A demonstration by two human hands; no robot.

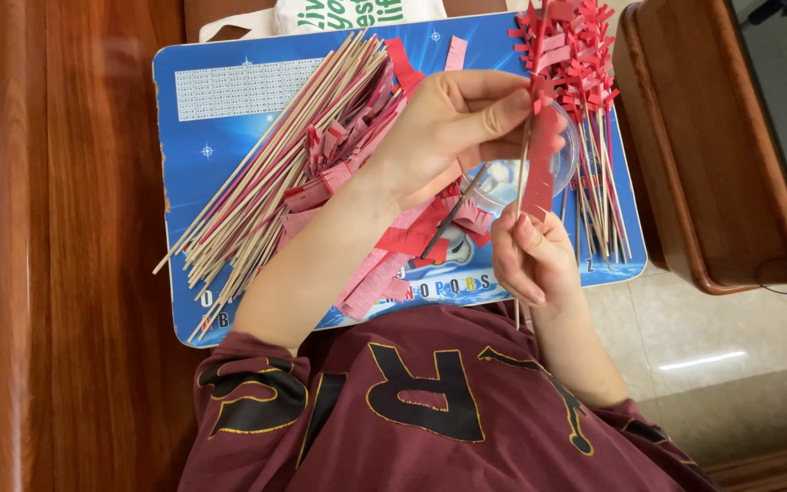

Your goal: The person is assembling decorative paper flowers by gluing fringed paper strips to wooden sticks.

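A loose heap of thin bamboo sticks point(266, 173) lies on the blue printed board point(184, 137); the left hand point(444, 128) pinches a fringed red paper strip point(539, 169) against an upright stick point(523, 173), which the right hand point(532, 260), directly below, holds closed-fingered at its lower end

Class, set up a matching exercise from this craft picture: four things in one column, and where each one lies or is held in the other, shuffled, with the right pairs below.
Things
1. bare sticks
2. stick being wrapped
3. finished fringed sticks
4. blue board

Places
A. under all the craft material
B. piled at the board's left
C. held between left hand and right hand
D. at the board's far right

Pairs: 1-B, 2-C, 3-D, 4-A
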